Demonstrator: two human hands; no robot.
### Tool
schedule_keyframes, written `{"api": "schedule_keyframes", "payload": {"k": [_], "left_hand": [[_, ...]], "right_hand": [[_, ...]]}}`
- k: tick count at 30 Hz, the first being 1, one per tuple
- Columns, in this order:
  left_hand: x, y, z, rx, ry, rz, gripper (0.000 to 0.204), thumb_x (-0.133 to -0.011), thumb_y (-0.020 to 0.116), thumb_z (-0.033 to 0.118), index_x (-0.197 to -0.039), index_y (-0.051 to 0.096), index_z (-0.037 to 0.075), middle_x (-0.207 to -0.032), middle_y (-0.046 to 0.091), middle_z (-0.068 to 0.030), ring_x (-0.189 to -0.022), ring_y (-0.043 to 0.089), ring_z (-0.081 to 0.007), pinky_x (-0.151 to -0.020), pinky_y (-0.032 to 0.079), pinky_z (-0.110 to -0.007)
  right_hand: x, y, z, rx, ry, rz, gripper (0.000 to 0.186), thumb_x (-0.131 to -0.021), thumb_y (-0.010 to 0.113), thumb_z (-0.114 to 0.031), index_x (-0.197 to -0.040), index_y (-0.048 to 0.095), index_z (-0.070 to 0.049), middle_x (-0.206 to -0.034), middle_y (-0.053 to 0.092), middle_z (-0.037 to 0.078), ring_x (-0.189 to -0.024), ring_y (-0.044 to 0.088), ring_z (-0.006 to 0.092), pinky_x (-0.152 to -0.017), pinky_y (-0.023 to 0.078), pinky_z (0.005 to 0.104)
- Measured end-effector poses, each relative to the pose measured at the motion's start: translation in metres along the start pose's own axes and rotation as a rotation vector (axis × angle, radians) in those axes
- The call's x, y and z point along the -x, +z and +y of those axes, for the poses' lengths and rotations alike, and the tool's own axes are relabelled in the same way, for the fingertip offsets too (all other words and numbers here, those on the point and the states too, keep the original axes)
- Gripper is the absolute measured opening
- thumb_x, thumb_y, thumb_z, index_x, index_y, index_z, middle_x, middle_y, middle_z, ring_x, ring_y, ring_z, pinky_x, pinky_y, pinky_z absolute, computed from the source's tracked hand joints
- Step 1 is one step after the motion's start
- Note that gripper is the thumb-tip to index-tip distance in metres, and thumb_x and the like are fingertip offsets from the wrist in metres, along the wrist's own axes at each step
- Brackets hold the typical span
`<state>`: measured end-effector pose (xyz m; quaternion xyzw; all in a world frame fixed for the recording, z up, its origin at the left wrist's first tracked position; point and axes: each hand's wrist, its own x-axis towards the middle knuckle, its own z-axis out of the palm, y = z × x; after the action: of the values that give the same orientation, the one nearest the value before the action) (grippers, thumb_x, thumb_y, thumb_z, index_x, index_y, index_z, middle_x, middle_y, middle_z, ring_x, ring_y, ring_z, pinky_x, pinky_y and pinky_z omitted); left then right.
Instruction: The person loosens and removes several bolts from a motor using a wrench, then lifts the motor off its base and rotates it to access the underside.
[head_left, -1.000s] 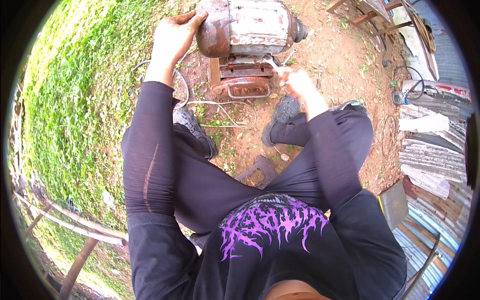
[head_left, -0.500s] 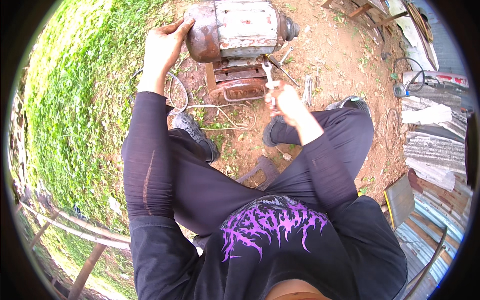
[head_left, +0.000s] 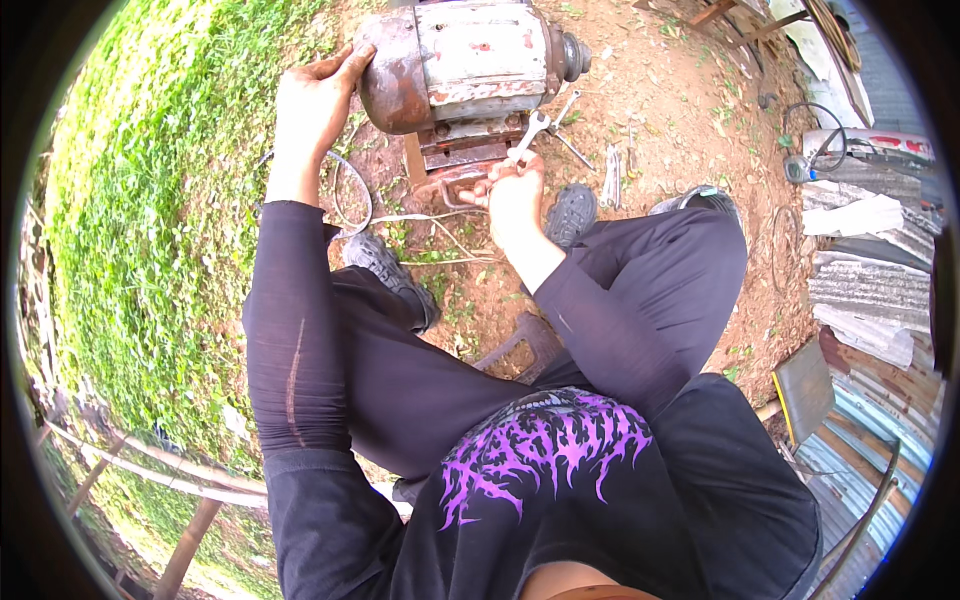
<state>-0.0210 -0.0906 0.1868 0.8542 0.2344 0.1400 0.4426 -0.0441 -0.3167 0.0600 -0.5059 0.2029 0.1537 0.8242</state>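
Observation:
My left hand [head_left: 312, 110] grips the rusty end cap [head_left: 395, 85] of an old motor [head_left: 485, 50] with peeling white paint, lying on its side on a rusty metal base [head_left: 460, 150]. My right hand [head_left: 512, 200] holds an open-ended wrench [head_left: 532, 133] in front of the base, its jaw pointing up just under the motor's right part. Further wrenches [head_left: 612, 175] lie on the dirt to the right, along with a dark-handled tool [head_left: 575, 150]. A looped cable [head_left: 365, 195] lies left of the base.
Grass [head_left: 150, 200] covers the left side, with poles [head_left: 185, 550] at lower left. Corrugated sheets [head_left: 860, 310], a coiled dark hose [head_left: 830, 135] and a wooden stand [head_left: 760, 30] are at the right. My legs and shoes surround a dark object [head_left: 510, 350] on the ground.
My right hand has moved down and left with the wrench, which has turned from a slant to a more upright angle. The motor and left hand appear slightly lower and further left.

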Motion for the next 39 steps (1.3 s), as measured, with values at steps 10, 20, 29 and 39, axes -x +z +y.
{"api": "schedule_keyframes", "payload": {"k": [10, 20, 29, 39], "left_hand": [[-0.004, 0.003, -0.005, 0.012, 0.017, 0.009, 0.055, -0.082, 0.073, 0.045, -0.114, 0.069, 0.0, -0.099, 0.073, -0.0172, -0.091, 0.068, -0.0162, -0.086, 0.05, -0.029], [-0.005, 0.005, -0.011, 0.033, 0.087, 0.008, 0.055, -0.083, 0.071, 0.045, -0.115, 0.068, 0.0, -0.107, 0.071, -0.0192, -0.101, 0.068, -0.0207, -0.091, 0.049, -0.03], [-0.005, 0.009, 0.002, 0.001, 0.037, -0.044, 0.056, -0.084, 0.07, 0.043, -0.117, 0.066, -0.002, -0.106, 0.07, -0.0206, -0.099, 0.069, -0.0211, -0.09, 0.049, -0.029], [-0.006, 0.003, -0.011, 0.101, 0.022, -0.01, 0.055, -0.083, 0.073, 0.042, -0.115, 0.067, -0.002, -0.11, 0.069, -0.0208, -0.105, 0.067, -0.0218, -0.093, 0.048, -0.031]], "right_hand": [[0.008, 0.003, 0.002, 0.179, 0.145, -0.078, 0.02, -0.101, 0.037, -0.006, -0.121, 0.033, -0.007, -0.081, 0.05, 0.007, -0.05, 0.051, 0.0159, -0.048, 0.058, 0.0384], [-0.011, -0.027, -0.028, 0.304, 0.233, -0.119, 0.019, -0.097, 0.041, -0.004, -0.11, 0.053, -0.01, -0.066, 0.053, 0.004, -0.042, 0.043, 0.0097, -0.034, 0.035, 0.027], [-0.172, -0.108, -0.184, 1.66, 0.066, -0.405, 0.021, -0.092, 0.055, -0.015, -0.104, 0.07, -0.008, -0.07, 0.062, -0.002, -0.051, 0.047, 0.0066, -0.043, 0.034, 0.0257], [0.003, -0.064, -0.09, 0.757, 0.301, -0.299, 0.017, -0.1, 0.045, -0.016, -0.113, 0.048, -0.005, -0.068, 0.059, 0.005, -0.051, 0.053, 0.0117, -0.044, 0.045, 0.0274]]}}
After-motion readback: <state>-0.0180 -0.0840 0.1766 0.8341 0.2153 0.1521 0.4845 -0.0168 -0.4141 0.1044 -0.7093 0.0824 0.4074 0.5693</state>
